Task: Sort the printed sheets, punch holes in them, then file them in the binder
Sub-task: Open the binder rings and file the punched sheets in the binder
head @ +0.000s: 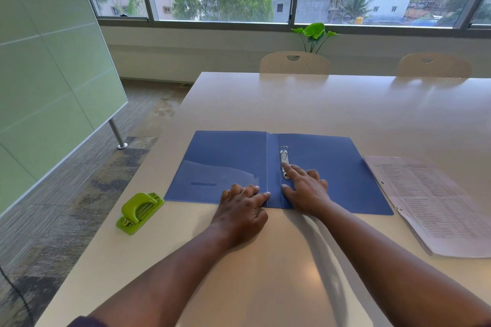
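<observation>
Blue plastic binder [318, 167] lying open flat on pale table [318, 109]. Left hand [239, 210] pressing near spine, grip loose, holding nothing; right hand [308, 188] fingering metal ring clasp [284, 158]. Printed, punched sheets [435, 204] waiting at right. Best practice: steady cover, open rings fully before threading.

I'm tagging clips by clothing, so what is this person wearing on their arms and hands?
Both forearms are bare, and the left hand and right hand show no gloves, rings or watch. A dark purplish sleeve edge shows at the bottom left corner, on the left arm.
</observation>
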`<act>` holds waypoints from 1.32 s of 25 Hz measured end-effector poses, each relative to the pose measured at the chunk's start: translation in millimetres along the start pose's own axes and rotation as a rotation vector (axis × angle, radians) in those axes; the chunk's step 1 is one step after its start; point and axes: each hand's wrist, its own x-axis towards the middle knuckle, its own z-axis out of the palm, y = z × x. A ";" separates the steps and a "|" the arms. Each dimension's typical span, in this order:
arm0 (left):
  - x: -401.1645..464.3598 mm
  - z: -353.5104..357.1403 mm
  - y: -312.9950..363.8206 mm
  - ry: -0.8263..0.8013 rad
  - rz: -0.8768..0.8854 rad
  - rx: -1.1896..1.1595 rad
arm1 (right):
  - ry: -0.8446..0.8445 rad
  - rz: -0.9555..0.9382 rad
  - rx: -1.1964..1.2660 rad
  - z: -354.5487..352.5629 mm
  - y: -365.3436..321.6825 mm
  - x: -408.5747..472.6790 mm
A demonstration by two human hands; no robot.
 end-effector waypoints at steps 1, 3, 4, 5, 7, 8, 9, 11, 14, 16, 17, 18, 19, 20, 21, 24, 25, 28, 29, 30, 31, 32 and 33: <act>0.0 0.3 -1.2 0.036 -0.020 -0.006 | 0.002 0.007 0.013 0.8 1.0 0.4; 1.7 -2.8 -9.7 0.196 -0.148 0.019 | 0.017 0.012 0.024 4.1 3.1 -1.3; 4.3 -6.2 -18.7 0.266 -0.250 0.045 | 0.026 0.012 0.025 4.7 3.7 -1.4; 6.5 -10.2 -30.8 0.300 -0.356 0.069 | 0.032 0.011 0.025 5.3 3.7 -0.7; 9.2 -19.6 -57.5 0.268 -0.510 0.093 | 0.040 0.012 0.020 7.2 3.2 0.0; 10.3 -22.0 -70.1 0.239 -0.563 0.085 | 0.042 0.017 0.019 8.0 3.2 0.0; 10.7 -22.9 -81.2 0.221 -0.606 0.063 | 0.042 0.021 0.023 7.8 3.1 0.4; 9.4 -22.0 -97.9 0.217 -0.649 -0.012 | 0.041 0.025 0.033 7.5 2.7 1.0; 7.5 -17.7 -110.9 0.261 -0.660 -0.118 | 0.045 0.027 0.043 8.3 3.0 0.1; 9.1 -20.3 -116.2 0.281 -0.650 -0.165 | 0.049 0.028 0.046 8.7 3.5 -1.9; 10.3 -22.7 -118.6 0.289 -0.645 -0.193 | 0.050 0.028 0.049 8.8 3.7 -3.0; 11.3 -25.6 -120.7 0.299 -0.642 -0.226 | 0.052 0.028 0.053 9.2 3.7 -4.4; 12.4 -28.7 -123.0 0.308 -0.641 -0.262 | 0.054 0.028 0.056 9.4 3.9 -5.9; 13.9 -30.8 -126.3 0.315 -0.638 -0.300 | 0.055 0.029 0.057 9.5 4.5 -7.5; 15.2 -33.4 -129.5 0.320 -0.634 -0.338 | 0.054 0.031 0.058 9.3 5.0 -9.0; 18.1 -37.0 -138.0 0.327 -0.591 -0.440 | 0.053 0.031 0.060 9.0 7.1 -13.0; 18.9 -37.2 -140.1 0.330 -0.570 -0.479 | 0.054 0.030 0.061 9.1 7.7 -14.2; 20.8 -36.6 -147.8 0.350 -0.507 -0.589 | 0.058 0.030 0.063 11.0 9.6 -16.7; 21.5 -37.4 -150.1 0.362 -0.479 -0.607 | 0.058 0.033 0.063 11.3 9.9 -17.6; 22.0 -38.1 -151.6 0.376 -0.457 -0.618 | 0.058 0.035 0.064 11.5 10.3 -18.6; 22.7 -39.1 -152.7 0.387 -0.440 -0.623 | 0.058 0.036 0.066 11.3 10.5 -20.2; 23.8 -39.3 -154.5 0.390 -0.430 -0.625 | 0.059 0.037 0.066 11.0 10.8 -22.3; 25.1 -38.8 -157.0 0.385 -0.424 -0.626 | 0.059 0.036 0.063 10.8 10.9 -24.8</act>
